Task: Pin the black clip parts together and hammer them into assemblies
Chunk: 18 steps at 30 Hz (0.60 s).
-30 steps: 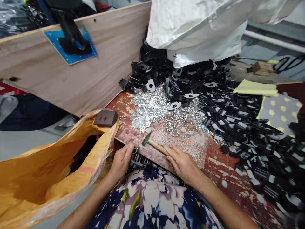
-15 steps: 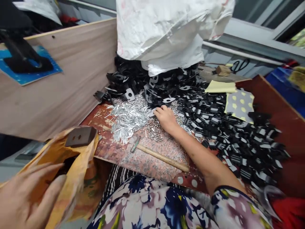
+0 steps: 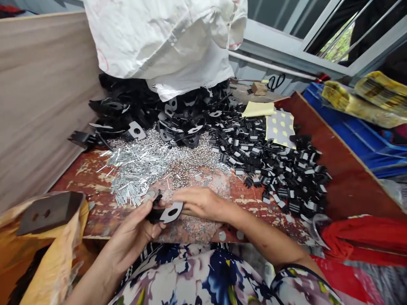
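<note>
And here at lower centre of the frame, the black clip (image 3: 163, 215) is pinched in the left hand (image 3: 135, 231), its long axis slanted slightly upward toward the right hand (image 3: 203, 204), held close beside; whether anything is gripped there cannot be told.

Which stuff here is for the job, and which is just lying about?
Probably for the job:
held part
pins
big black parts
small black parts

Probably just lying about:
wood block
red cloth
</note>
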Motion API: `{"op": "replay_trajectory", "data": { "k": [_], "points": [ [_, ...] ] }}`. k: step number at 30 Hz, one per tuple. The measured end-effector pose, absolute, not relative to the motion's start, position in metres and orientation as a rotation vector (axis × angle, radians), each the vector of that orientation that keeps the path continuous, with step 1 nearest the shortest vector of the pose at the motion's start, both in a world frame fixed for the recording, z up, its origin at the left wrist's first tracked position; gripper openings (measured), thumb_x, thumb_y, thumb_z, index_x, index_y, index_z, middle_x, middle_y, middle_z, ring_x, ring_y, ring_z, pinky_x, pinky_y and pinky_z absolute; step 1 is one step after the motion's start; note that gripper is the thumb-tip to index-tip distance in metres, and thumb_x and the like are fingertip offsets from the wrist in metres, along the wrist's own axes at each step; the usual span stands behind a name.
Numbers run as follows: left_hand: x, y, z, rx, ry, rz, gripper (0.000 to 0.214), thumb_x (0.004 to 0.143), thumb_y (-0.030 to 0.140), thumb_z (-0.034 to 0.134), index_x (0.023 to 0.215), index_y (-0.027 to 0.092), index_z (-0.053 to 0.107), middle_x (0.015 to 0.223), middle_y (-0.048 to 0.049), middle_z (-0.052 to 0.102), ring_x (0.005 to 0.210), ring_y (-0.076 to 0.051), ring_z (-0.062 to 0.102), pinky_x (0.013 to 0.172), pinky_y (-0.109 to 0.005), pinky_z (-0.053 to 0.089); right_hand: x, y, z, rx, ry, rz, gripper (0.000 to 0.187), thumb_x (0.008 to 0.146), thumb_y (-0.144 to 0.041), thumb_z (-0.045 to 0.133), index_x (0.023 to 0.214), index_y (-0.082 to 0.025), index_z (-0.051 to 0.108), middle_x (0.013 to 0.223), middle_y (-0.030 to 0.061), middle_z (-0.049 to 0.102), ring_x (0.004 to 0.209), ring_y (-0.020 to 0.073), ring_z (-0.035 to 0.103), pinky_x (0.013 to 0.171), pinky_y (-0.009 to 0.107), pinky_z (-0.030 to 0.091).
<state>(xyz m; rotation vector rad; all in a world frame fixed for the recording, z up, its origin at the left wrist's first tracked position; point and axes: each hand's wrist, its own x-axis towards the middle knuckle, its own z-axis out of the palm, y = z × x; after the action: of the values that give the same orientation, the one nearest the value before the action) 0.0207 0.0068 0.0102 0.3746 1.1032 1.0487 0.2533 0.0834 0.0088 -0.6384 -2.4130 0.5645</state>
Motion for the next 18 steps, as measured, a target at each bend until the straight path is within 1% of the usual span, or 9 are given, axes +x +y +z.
{"op": "replay_trajectory", "data": {
  "k": [1,3,4,6,8,10,13,15,18],
  "points": [
    [0.021,0.006,0.008,0.353,1.098,1.049,0.036,0.075,0.044,0.086,0.100,0.020,0.077,0.105,-0.0109,0.076,0.077,-0.023,0.071,0.056,-0.030,0.060,0.271,0.091,0.008,-0.766,-2.399,0.463,0.035,0.101,-0.014,0.051,0.131,-0.024,0.067,0.126,0.0003,0.074,0.112,0.0147,0.069,0.093,0.032,0.059],
    [0.021,0.002,0.006,0.286,1.065,1.050,0.034,0.072,0.043,0.089,0.095,0.021,0.078,0.108,-0.0105,0.076,0.083,-0.025,0.072,0.066,-0.034,0.064,0.311,0.116,0.003,-0.981,-2.351,0.334,0.045,0.101,-0.004,0.039,0.133,-0.020,0.066,0.116,0.0069,0.076,0.103,0.0180,0.068,0.091,0.037,0.058],
    [0.020,0.000,0.006,0.267,1.065,1.060,0.033,0.070,0.044,0.090,0.092,0.021,0.079,0.110,-0.0105,0.076,0.086,-0.027,0.072,0.070,-0.036,0.065,0.332,0.129,0.000,-1.196,-2.394,0.135,0.047,0.101,-0.004,0.038,0.133,-0.024,0.066,0.111,0.0051,0.076,0.098,0.0173,0.066,0.090,0.036,0.057],
    [0.020,-0.004,0.005,0.248,1.083,1.059,0.035,0.067,0.045,0.091,0.090,0.021,0.081,0.113,-0.0109,0.076,0.095,-0.030,0.071,0.078,-0.040,0.065,0.367,0.150,-0.008,-1.333,-2.383,0.037,0.041,0.100,-0.006,0.044,0.129,-0.020,0.069,0.106,0.0096,0.075,0.094,0.0212,0.063,0.090,0.039,0.053],
    [0.020,-0.007,0.004,0.254,1.139,1.018,0.040,0.062,0.044,0.095,0.091,0.020,0.082,0.119,-0.0112,0.074,0.103,-0.030,0.068,0.082,-0.038,0.064,0.392,0.159,-0.014,-1.384,-2.379,-0.005,0.035,0.099,-0.011,0.050,0.125,-0.019,0.072,0.098,0.0106,0.073,0.091,0.0228,0.060,0.088,0.038,0.051],
    [0.019,-0.010,0.003,0.286,1.209,0.985,0.042,0.057,0.044,0.098,0.087,0.019,0.082,0.130,-0.0101,0.068,0.104,-0.026,0.066,0.079,-0.030,0.063,0.405,0.157,-0.016,-1.425,-2.344,-0.043,0.034,0.099,-0.013,0.050,0.124,-0.018,0.072,0.092,0.0104,0.071,0.088,0.0235,0.060,0.085,0.038,0.050],
    [0.022,-0.009,0.005,0.391,1.254,0.972,0.039,0.056,0.045,0.098,0.075,0.017,0.079,0.133,-0.0080,0.061,0.086,-0.015,0.060,0.061,-0.019,0.056,0.402,0.142,-0.009,-1.511,-2.161,-0.115,0.036,0.099,-0.014,0.045,0.124,-0.014,0.071,0.095,0.0128,0.069,0.090,0.0246,0.062,0.084,0.040,0.051],
    [0.028,-0.005,0.010,0.481,1.234,0.959,0.038,0.058,0.045,0.097,0.075,0.016,0.079,0.127,-0.0084,0.059,0.080,-0.012,0.055,0.056,-0.018,0.054,0.382,0.126,0.001,-1.484,-1.954,-0.025,0.032,0.099,-0.017,0.048,0.117,-0.017,0.074,0.101,0.0118,0.071,0.094,0.0240,0.065,0.087,0.040,0.053],
    [0.047,0.001,0.018,0.589,1.175,0.928,0.036,0.059,0.044,0.096,0.075,0.016,0.080,0.119,-0.0096,0.058,0.081,-0.015,0.055,0.059,-0.025,0.058,0.330,0.095,0.014,-1.260,-1.802,0.311,0.025,0.095,-0.019,0.057,0.106,-0.027,0.077,0.103,0.0041,0.077,0.098,0.0217,0.070,0.100,0.046,0.052]
  ]
}}
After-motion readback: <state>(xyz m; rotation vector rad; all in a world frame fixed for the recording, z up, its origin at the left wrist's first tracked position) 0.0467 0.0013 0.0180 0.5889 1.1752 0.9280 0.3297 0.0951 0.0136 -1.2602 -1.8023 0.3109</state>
